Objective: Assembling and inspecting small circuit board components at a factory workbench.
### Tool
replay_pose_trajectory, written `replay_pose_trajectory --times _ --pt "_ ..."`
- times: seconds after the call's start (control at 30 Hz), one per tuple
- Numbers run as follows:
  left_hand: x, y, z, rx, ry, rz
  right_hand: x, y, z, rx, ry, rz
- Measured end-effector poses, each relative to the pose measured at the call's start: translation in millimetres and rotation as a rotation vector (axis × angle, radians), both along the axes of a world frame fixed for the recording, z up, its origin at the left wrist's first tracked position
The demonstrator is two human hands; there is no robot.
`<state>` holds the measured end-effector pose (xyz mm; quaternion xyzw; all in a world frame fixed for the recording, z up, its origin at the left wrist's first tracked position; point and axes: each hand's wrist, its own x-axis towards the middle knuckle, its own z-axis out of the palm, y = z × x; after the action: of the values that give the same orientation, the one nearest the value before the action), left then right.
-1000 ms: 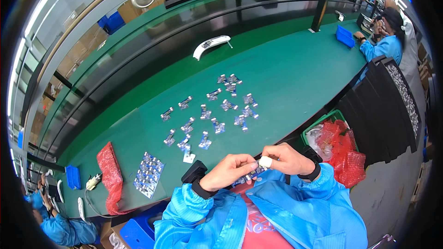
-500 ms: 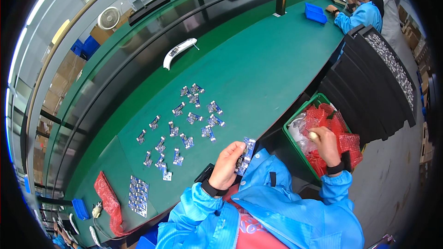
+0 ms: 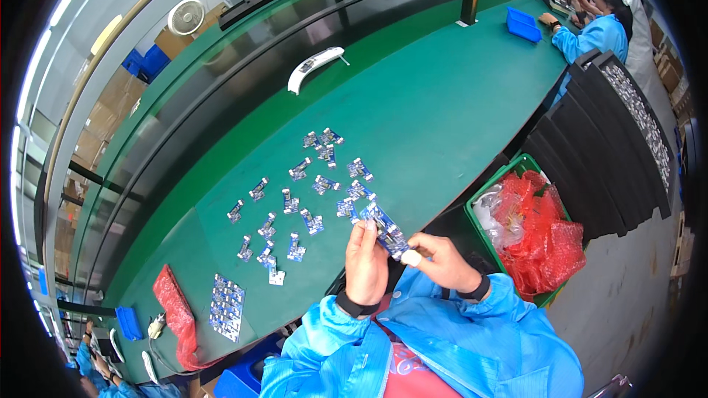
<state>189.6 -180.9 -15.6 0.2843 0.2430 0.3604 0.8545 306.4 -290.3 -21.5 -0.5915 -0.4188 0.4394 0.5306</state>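
Just in front of my body, a blue circuit board panel is held up at a slant above the table edge. My left hand is closed on its left side, thumb and fingers pinching it. At its lower right end, my right hand grips it with the thumb and bent fingers. Beyond the panel, several small blue circuit boards lie scattered on the green tabletop. A larger, unsplit blue board panel lies flat at the left, beside a strip of red bubble wrap.
To my right stands a green bin heaped with red bubble wrap. Stacked black trays rise behind it. A white curved part and a blue tray sit farther off, near a co-worker in blue.
My right hand has come from over the green bin to the panel, letting go of a small pale thing or no longer showing it. The panel has tilted the other way.
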Motion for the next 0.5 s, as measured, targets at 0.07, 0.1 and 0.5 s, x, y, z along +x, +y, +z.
replay_pose_trajectory --times 0.07,0.1,0.5 --pt "-19.7 11.1 21.8 -0.044 0.055 -0.189 18.1 -0.5 4.9 0.047 -0.199 0.103" --pt "-32.9 19.3 21.1 -0.011 0.083 -0.298 26.6 -0.5 11.9 0.018 -0.247 0.19" --pt "-38.5 57.3 41.7 0.407 0.386 -1.048 45.4 6.5 28.6 -0.017 -0.161 0.534"
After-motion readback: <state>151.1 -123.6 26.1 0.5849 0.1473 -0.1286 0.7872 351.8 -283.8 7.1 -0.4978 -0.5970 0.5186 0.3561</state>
